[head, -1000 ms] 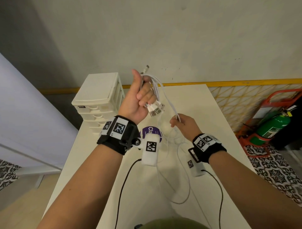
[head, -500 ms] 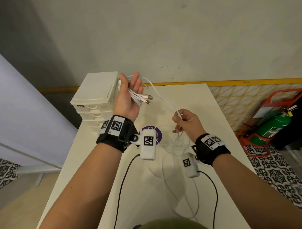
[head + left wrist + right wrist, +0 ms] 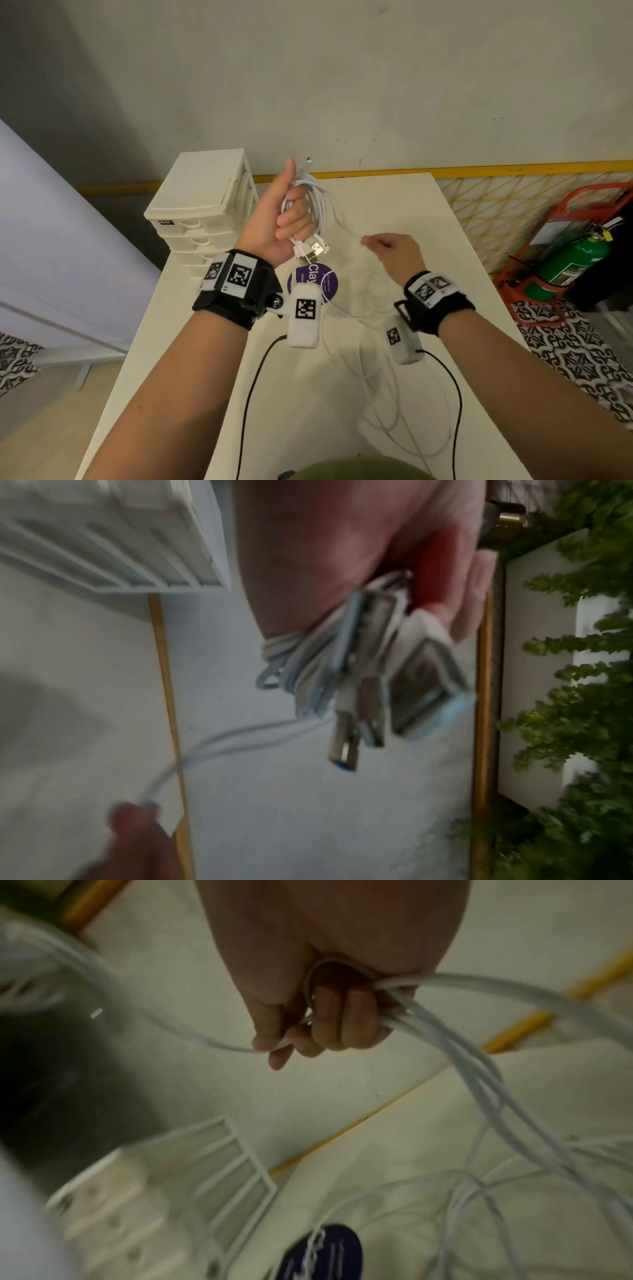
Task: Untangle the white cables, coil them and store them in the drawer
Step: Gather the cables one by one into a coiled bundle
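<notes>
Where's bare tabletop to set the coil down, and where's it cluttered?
Free: the table along the far edge, between the drawer unit and the far right corner; also the near-left strip beside the left forearm. Crowded: loose white cables sprawl from the purple sticker toward the near right, under the right hand.

Soft, even indoor light fills the head view, which is sharp in the middle, though the right hand (image 3: 394, 251) smears slightly. The wall's left side falls into grey shadow, and straight edges bow toward the corners. Both wrist views are dimmer and heavily blurred: the cable plugs (image 3: 373, 685) look streaked, and the drawer unit (image 3: 164, 1191) dissolves into haze.
</notes>
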Motion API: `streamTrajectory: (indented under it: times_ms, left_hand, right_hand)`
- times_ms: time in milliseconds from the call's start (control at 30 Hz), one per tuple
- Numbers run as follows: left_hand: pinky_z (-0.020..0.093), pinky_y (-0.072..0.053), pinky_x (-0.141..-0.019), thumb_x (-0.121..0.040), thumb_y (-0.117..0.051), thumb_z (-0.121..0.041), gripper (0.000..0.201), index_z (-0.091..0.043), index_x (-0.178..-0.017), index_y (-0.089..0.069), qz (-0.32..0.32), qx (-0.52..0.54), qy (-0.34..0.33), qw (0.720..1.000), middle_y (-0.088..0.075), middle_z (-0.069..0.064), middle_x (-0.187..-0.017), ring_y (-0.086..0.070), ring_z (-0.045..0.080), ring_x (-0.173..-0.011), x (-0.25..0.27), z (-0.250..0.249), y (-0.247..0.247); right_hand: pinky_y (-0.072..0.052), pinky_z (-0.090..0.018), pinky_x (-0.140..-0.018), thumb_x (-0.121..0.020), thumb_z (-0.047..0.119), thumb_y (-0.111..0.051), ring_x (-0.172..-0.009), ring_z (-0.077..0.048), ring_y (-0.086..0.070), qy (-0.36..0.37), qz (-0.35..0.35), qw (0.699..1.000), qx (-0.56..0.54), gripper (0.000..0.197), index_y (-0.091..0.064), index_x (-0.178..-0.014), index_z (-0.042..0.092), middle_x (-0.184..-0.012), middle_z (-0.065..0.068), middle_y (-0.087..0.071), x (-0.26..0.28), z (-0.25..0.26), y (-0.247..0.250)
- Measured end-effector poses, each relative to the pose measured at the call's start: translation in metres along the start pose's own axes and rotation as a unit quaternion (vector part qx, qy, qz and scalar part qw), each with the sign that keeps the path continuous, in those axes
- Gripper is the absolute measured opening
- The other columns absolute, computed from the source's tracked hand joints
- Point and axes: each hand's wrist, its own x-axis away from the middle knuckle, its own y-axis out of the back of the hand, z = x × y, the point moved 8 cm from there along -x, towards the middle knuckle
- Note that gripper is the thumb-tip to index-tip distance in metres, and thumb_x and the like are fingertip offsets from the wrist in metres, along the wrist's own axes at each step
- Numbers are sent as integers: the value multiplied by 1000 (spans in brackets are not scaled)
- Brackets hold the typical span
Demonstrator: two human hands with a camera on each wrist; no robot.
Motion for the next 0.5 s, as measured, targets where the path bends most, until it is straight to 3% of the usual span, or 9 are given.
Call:
streamTrajectory:
  times_ms: [67,167,267,333,433,500]
  left_hand:
    - [17,-22,-34,-92,-38,-53,48,-21,-57,-48,-28,29,-18,999,-38,-9,-33,-34,2,-25,-7,-2,-4]
    - [16,-33,-41,-100,-35,-43,38,-20,-70,-43,-143,-6,-116,983,-37,-9,-41,-33,3,-33,-13,-18,13]
    - [20,-39,-50,-102,-39,-28,28,-16,-78,-48,-212,-83,-205,952,-47,-7,-52,-41,8,-45,-7,-32,33]
    - [23,-40,-54,-101,-43,-22,22,-13,-83,-53,-256,-218,-235,912,-55,-4,-61,-46,11,-51,0,-36,47]
    - [19,-42,-53,-99,-46,-18,23,2,-108,-52,-247,-438,-207,839,-60,-1,-71,-50,8,-51,4,-24,53]
    - [16,-42,-47,-99,-48,-18,30,8,-114,-50,-208,-544,-139,801,-62,-6,-64,-50,1,-44,1,-6,52]
  right_hand:
    - [-48,-29,-80,-85,40,-60,-88,-18,-64,39,82,991,102,28,-74,-93,17,-96,-4,-74,12,8,-28]
    - [-45,-28,-70,-88,40,-55,-71,-13,-61,95,170,971,138,28,-69,-68,26,-77,2,-72,32,22,-57]
    - [-46,-33,-66,-87,39,-57,-66,-16,-55,164,192,956,147,27,-74,-88,18,-68,2,-64,46,39,-61]
    - [-44,-33,-63,-86,33,-61,-62,-14,-52,203,189,952,127,21,-75,-91,19,-62,1,-58,51,50,-56]
    - [-47,-27,-62,-84,27,-64,-62,-10,-57,234,202,947,90,15,-75,-88,18,-65,0,-65,56,67,-50]
    - [-46,-20,-64,-83,23,-65,-63,-5,-58,235,210,946,70,12,-75,-85,17,-67,7,-66,53,75,-44]
